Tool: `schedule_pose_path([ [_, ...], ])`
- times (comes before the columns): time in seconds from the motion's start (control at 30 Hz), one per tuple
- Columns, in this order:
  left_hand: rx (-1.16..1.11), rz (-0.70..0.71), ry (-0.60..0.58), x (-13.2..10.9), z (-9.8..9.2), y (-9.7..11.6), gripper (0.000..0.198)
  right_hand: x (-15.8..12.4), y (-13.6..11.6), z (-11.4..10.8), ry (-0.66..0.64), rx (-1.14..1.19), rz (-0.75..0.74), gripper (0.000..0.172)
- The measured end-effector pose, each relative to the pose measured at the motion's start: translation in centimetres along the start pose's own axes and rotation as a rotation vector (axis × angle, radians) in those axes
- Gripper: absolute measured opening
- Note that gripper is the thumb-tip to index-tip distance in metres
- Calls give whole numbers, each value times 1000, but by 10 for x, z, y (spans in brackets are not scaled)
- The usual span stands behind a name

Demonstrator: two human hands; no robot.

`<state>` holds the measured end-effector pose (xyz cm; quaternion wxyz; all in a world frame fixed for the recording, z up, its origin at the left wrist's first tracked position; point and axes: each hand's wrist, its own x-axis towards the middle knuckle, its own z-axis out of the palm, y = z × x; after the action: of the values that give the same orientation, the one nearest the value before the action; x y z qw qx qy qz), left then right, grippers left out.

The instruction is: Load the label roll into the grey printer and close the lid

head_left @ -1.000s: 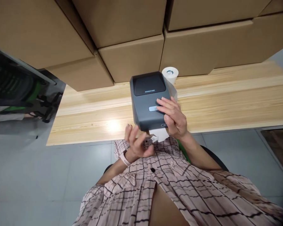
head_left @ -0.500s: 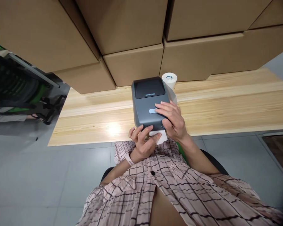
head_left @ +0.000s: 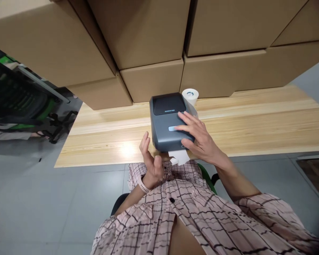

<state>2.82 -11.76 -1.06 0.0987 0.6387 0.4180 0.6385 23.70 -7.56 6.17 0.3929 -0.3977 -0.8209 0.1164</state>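
Observation:
A dark grey-blue printer (head_left: 163,136) with a black top window stands at the front edge of the wooden table. White paper (head_left: 180,157) with a torn edge sticks out of its front. My right hand (head_left: 200,138) lies spread over the printer's right side, one fingertip at the light blue button (head_left: 172,128). Beside the printer's front left corner, my left hand (head_left: 152,161) is raised with its fingers apart and nothing in it. Behind the printer's right side stands a white paper roll (head_left: 190,94), from which a strip runs towards the printer.
Large cardboard boxes (head_left: 151,79) are stacked along the back of the wooden table (head_left: 255,124). At the far left are a black and green chair (head_left: 16,95) and its wheeled base. A dark mat (head_left: 315,177) lies on the floor at the right.
My left hand has let go of the paper and moved left, its fingers opening. The paper now shows a torn edge. My right hand remains on the printer, its fingers slightly more spread.

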Motion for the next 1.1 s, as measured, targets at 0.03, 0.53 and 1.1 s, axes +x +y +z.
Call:
schedule_pose_path([
  [0.03,-28,-52,12,3,-1,-1,57,-2,0,-3,33,58,11,47],
  [0.53,-274,-520,-14,45,9,-22,38,123,34,-26,290,80,-180,71],
  [1.1,-229,-624,-353,107,17,-54,70,131,36,-15,226,-117,-111,31],
])
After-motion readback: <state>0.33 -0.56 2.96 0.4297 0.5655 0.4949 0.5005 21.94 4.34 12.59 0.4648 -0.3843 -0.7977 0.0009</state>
